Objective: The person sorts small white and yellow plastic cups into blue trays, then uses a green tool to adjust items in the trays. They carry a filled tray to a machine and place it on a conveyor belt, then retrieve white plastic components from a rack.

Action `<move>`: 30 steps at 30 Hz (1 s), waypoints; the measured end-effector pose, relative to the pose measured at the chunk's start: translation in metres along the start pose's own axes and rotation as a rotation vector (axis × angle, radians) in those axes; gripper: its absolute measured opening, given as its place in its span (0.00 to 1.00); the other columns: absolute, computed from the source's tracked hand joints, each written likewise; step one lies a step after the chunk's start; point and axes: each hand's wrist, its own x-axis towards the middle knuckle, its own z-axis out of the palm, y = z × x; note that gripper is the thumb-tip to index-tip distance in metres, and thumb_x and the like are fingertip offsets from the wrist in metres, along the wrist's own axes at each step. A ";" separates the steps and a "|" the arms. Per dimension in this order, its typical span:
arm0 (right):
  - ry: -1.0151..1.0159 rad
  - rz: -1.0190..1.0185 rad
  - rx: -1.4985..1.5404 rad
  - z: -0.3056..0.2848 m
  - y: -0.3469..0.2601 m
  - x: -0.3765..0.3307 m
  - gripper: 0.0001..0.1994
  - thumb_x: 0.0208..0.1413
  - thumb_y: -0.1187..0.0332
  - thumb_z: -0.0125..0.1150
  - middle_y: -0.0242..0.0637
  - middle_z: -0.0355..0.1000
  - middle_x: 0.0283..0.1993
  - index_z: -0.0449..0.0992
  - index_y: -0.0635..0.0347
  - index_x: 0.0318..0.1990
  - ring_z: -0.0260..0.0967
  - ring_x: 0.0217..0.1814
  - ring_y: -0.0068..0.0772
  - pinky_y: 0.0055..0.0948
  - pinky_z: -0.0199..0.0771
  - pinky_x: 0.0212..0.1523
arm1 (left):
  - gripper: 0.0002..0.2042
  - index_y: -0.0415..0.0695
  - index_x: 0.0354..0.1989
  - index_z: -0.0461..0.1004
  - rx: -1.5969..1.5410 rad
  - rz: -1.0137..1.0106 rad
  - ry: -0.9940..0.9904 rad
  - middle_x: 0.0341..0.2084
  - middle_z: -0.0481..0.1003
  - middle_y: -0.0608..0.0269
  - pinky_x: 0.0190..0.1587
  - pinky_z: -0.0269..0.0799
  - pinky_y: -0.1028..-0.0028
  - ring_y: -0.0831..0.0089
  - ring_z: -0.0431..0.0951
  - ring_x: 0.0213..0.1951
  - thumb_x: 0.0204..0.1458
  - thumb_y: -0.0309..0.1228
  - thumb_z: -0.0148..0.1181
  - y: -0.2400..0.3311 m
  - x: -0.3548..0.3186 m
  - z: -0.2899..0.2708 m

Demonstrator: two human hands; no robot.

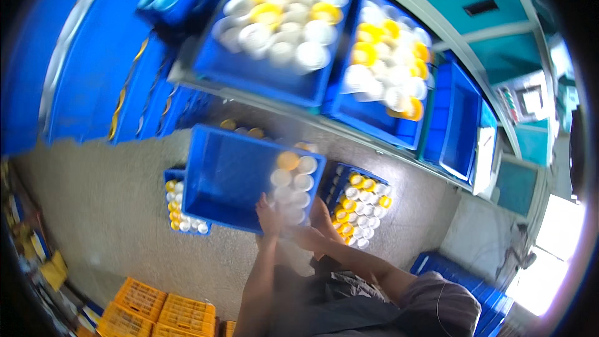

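The blue crate (232, 182) in the person's hands served as reference point. It was tilted, and roughly a third filled: a cluster of white and yellow round cups (292, 182) lay against its right wall, the left portion bare. By that showing the filling appeared well short of complete.

The left hand (269, 214) gripped the near rim of the crate, fingers curled over the edge. The right hand (321, 215) sat at the crate's near right corner; motion blur prevented telling whether its fingers were spread or closed.

Beyond the crate, on a raised bench, two blue trays (268, 68) stood full of white and yellow cups. Just right of the crate, on the floor, a smaller blue crate (362, 209) held upright cups in rows; another part-filled one (178, 206) showed under the crate's left edge. Orange lattice crates (159, 312) were stacked near left. No legible labels or signs were discernible.
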 end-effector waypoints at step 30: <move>1.333 -0.078 -0.515 -0.489 0.188 -0.017 0.37 0.55 0.56 0.63 0.51 0.53 0.71 0.56 0.60 0.69 0.48 0.73 0.55 0.51 0.46 0.71 | 0.29 0.39 0.64 0.59 0.131 0.580 0.126 0.64 0.57 0.35 0.54 0.64 0.43 0.38 0.63 0.61 0.50 0.28 0.50 0.443 0.104 -0.012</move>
